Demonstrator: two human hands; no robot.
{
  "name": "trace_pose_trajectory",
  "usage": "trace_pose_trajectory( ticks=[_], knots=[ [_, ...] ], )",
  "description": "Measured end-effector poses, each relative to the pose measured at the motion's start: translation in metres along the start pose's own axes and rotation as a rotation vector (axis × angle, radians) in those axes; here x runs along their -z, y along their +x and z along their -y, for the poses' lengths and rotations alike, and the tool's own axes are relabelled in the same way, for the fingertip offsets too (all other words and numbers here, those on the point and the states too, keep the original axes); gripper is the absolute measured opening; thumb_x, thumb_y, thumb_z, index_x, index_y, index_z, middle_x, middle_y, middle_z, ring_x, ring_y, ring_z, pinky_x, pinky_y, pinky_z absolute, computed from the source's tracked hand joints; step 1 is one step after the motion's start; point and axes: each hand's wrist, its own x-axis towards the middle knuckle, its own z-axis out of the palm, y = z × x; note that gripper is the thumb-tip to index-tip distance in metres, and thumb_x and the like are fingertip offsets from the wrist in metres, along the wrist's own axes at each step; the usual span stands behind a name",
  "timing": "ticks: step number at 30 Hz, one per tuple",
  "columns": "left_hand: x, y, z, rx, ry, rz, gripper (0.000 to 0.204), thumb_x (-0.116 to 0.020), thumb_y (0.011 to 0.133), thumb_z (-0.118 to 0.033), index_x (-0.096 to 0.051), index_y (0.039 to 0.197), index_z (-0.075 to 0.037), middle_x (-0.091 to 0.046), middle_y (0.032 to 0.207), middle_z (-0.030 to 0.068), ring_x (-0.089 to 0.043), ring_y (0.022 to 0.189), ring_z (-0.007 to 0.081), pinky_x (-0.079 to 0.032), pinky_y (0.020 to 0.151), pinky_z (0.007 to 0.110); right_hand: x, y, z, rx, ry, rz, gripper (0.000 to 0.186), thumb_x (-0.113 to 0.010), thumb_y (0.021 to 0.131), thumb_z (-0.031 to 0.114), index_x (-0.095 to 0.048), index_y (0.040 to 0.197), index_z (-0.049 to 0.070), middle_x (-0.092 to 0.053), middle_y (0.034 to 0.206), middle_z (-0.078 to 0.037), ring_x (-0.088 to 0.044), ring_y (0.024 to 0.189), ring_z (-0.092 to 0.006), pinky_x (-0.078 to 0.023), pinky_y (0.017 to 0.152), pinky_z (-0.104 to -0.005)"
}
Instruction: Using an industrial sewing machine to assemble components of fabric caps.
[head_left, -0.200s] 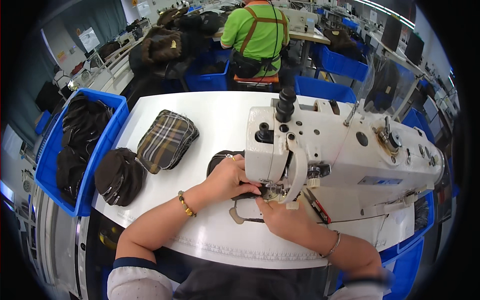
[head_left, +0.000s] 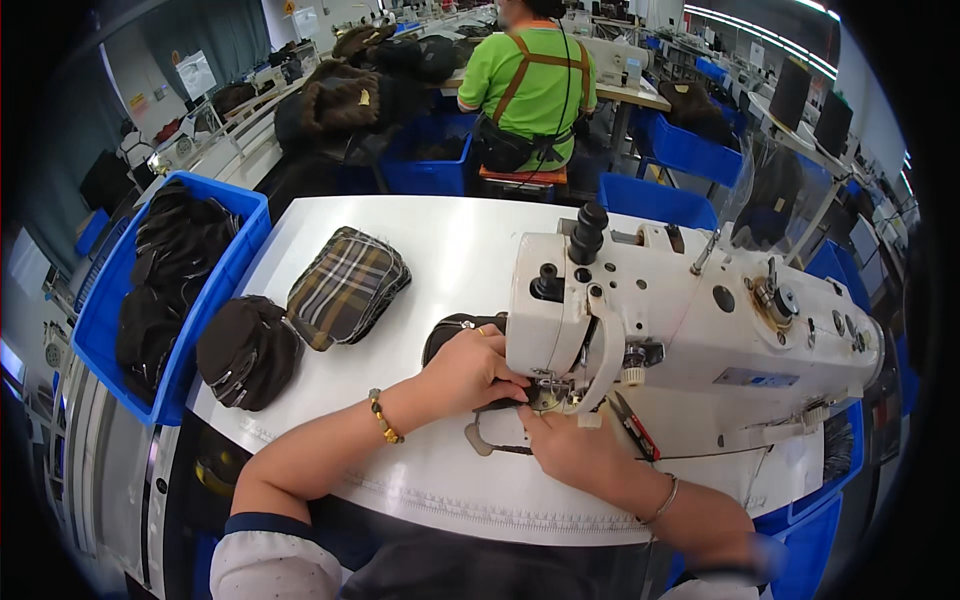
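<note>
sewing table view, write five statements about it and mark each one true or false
1. The left hand is at the dark fabric piece. True.
2. The plaid piece lies inside the blue bin. False: the plaid piece lies on the white table.
3. The red-and-black snips lie to the right of the right hand. True.
4. The right wrist is bare. False: it wears a thin bracelet.
5. The blue bin holds dark items. True.

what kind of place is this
Most likely a sewing workshop or factory floor: a large white sewing machine stands on the worktable, a blue bin at the left holds dark sewn-looking pieces, and a co-worker in green sits further back.
</note>
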Motion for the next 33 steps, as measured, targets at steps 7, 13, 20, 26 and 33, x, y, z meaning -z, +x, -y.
trace_pose_trajectory(
  ticks=[7,13,20,26,33],
  knots=[
    [-0.005,0.000,0.010,-0.002,-0.095,-0.062,0.018,-0.083,0.071,-0.025,-0.080,0.085,-0.014,-0.070,0.083,0.0008,-0.060,0.082,0.0239,-0.049,0.075,0.034,-0.019,-0.009,0.002,-0.061,-0.019,-0.008,0.040,-0.062,0.081,0.017,-0.063,0.120,0.007,-0.054,0.062,0.001,-0.050,0.041,-0.0153,-0.036,0.038,-0.0331],
    [-0.007,-0.001,0.015,-0.112,-0.010,-0.077,0.016,-0.081,0.073,-0.026,-0.079,0.085,-0.015,-0.069,0.084,0.0000,-0.059,0.083,0.0236,-0.048,0.074,0.035,-0.022,-0.003,-0.001,-0.112,0.143,0.089,0.038,-0.063,0.081,0.018,-0.067,0.117,0.009,-0.052,0.053,0.001,-0.049,0.039,-0.0149,-0.035,0.037,-0.0330],
    [-0.008,-0.004,0.009,-0.207,0.191,-0.072,0.014,-0.077,0.078,-0.027,-0.078,0.088,-0.016,-0.065,0.088,-0.0045,-0.057,0.092,0.0193,-0.044,0.076,0.034,-0.027,-0.013,-0.004,-0.096,0.133,0.088,0.038,-0.063,0.081,0.018,-0.068,0.117,0.009,-0.055,0.059,0.002,-0.054,0.046,-0.0142,-0.038,0.038,-0.0338],
    [-0.008,-0.008,0.010,-0.181,0.148,-0.087,0.015,-0.076,0.078,-0.027,-0.078,0.087,-0.016,-0.065,0.088,-0.0047,-0.057,0.092,0.0194,-0.044,0.076,0.034,0.001,-0.002,-0.002,-0.153,0.295,0.231,0.039,-0.062,0.085,0.010,-0.062,0.124,0.007,-0.066,0.079,-0.012,-0.067,0.070,-0.0324,-0.055,0.059,-0.0437],
    [-0.003,-0.010,0.007,-0.137,0.145,-0.029,0.018,-0.077,0.076,-0.027,-0.077,0.090,-0.016,-0.064,0.092,-0.0032,-0.057,0.096,0.0191,-0.045,0.078,0.034,0.000,-0.004,-0.003,-0.128,0.318,0.132,0.036,-0.064,0.083,0.008,-0.066,0.119,0.008,-0.063,0.073,-0.011,-0.066,0.066,-0.0298,-0.053,0.059,-0.0414]
  ],
)
